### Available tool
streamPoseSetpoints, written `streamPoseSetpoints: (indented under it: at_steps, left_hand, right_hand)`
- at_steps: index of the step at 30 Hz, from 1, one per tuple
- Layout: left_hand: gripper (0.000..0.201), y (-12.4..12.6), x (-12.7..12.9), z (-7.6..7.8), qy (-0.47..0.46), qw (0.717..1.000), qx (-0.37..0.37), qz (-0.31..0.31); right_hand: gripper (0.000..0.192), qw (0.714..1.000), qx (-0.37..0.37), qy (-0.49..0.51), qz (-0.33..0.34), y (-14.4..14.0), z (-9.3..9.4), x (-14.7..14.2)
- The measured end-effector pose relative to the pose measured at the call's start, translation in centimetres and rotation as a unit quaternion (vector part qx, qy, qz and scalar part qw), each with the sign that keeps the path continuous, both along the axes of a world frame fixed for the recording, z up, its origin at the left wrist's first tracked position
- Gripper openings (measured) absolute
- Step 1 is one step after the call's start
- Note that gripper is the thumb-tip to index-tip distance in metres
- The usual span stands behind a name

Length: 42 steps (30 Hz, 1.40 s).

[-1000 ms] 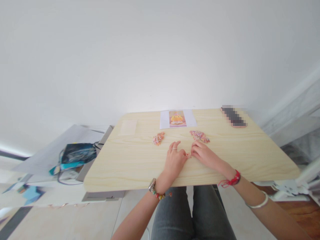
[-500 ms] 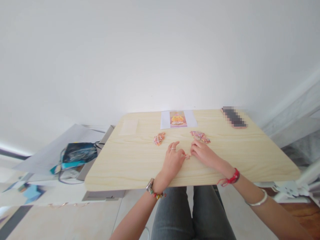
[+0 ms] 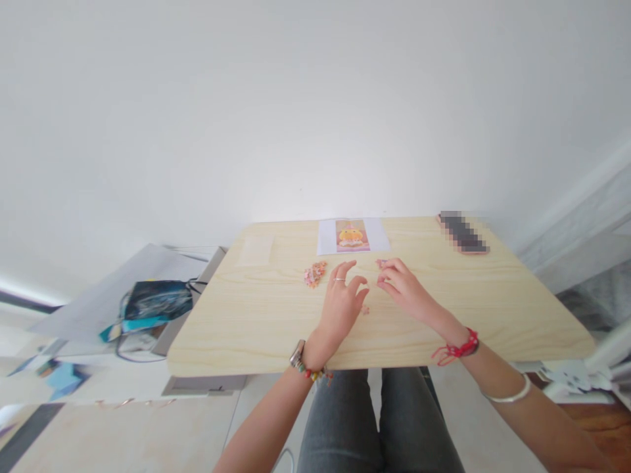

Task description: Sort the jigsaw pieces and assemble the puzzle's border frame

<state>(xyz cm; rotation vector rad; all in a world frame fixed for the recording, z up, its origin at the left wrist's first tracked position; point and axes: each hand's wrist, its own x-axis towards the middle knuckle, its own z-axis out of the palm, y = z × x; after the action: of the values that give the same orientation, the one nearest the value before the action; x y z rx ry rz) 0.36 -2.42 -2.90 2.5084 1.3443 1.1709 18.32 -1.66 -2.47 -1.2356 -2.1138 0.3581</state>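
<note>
My left hand hovers just above the pale wooden table with its fingers spread and nothing in them. A small pinkish piece lies on the table right beside it. My right hand rests further back with bent fingers over the right heap of small colourful pieces, hiding most of it. Whether its fingers pinch a piece is not visible. A second heap of colourful pieces lies just left of my left hand's fingertips.
A white sheet with a printed yellow figure lies at the table's far edge, a pale translucent sheet at the far left, a phone at the far right. A dark bag sits on a lower surface left of the table.
Both hands have parted from the small piece between them. My right hand moved back onto the right heap; my left hand lifted and spread its fingers. The small piece stays on the table.
</note>
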Motion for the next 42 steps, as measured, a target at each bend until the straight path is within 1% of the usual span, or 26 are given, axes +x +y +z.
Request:
streamPoseSetpoints:
  at_steps: [2,4,7,9,11,12,14,15,17,20,22,24,29,32,35,39,42]
  left_hand:
    - [0.004,0.1,-0.1,0.3,-0.007,1.000,0.001,0.001]
    - [0.006,0.2,-0.2,0.4,-0.017,1.000,-0.019,-0.007]
    - [0.007,0.3,-0.4,0.4,-0.058,0.994,-0.092,-0.019]
    - [0.008,0.4,-0.6,0.6,-0.102,0.979,-0.177,-0.024]
    - [0.010,0.3,-0.8,0.8,-0.144,0.953,-0.264,-0.041]
    - [0.011,0.3,-0.9,0.9,-0.159,0.941,-0.296,-0.051]
    - [0.013,0.2,-1.1,1.0,-0.175,0.927,-0.325,-0.065]
    - [0.013,0.2,-1.2,1.0,-0.177,0.927,-0.325,-0.066]
    - [0.011,0.3,-1.4,0.9,-0.168,0.935,-0.307,-0.059]
    - [0.006,0.4,-1.5,0.4,-0.134,0.961,-0.237,-0.040]
    - [0.010,0.7,-1.3,0.0,-0.105,0.978,-0.177,-0.033]
    - [0.011,1.1,-0.8,-0.2,-0.072,0.989,-0.126,-0.034]
    - [0.008,3.5,1.4,0.0,0.036,0.997,-0.053,-0.048]
    - [0.007,5.2,3.1,0.0,0.080,0.994,-0.042,-0.055]
    - [0.005,6.5,4.6,-0.3,0.108,0.992,-0.047,-0.052]
    - [0.005,7.1,5.7,-0.9,0.123,0.989,-0.071,-0.043]
    - [0.007,6.9,5.4,-1.0,0.113,0.989,-0.087,-0.049]
  right_hand:
    - [0.014,0.999,-0.036,0.024,0.014,0.3,0.0,0.0]
    - [0.014,0.997,-0.062,0.039,0.019,0.5,0.0,0.0]
    - [0.012,0.996,-0.067,0.053,0.010,0.4,0.1,0.0]
    - [0.007,0.997,-0.038,0.060,0.005,0.1,0.3,-0.1]
    - [0.008,0.999,0.012,0.049,0.011,-0.3,0.5,-0.2]
    - [0.009,0.998,0.039,0.036,0.017,-0.4,0.5,-0.3]
    - [0.012,0.996,0.082,0.006,0.028,-0.6,0.7,-0.5]
    - [0.013,0.995,0.098,-0.006,0.029,-0.7,0.8,-0.7]
    - [0.015,0.992,0.121,-0.018,0.026,-0.7,0.8,-0.9]
    - [0.015,0.991,0.134,-0.020,0.018,-0.7,0.7,-1.0]
    - [0.015,0.991,0.129,-0.016,0.014,-0.7,0.5,-0.9]
    - [0.015,0.993,0.120,-0.008,0.004,-0.6,0.1,-0.4]
    - [0.014,0.996,0.089,-0.009,-0.010,0.9,-0.8,1.7]
    - [0.015,0.996,0.066,-0.035,-0.038,2.3,-1.4,2.9]
    - [0.018,0.995,0.055,-0.054,-0.067,3.3,-2.0,3.8]
    - [0.019,0.994,0.052,-0.065,-0.074,3.9,-2.8,4.4]
    - [0.018,0.994,0.053,-0.064,-0.068,3.6,-2.7,4.2]
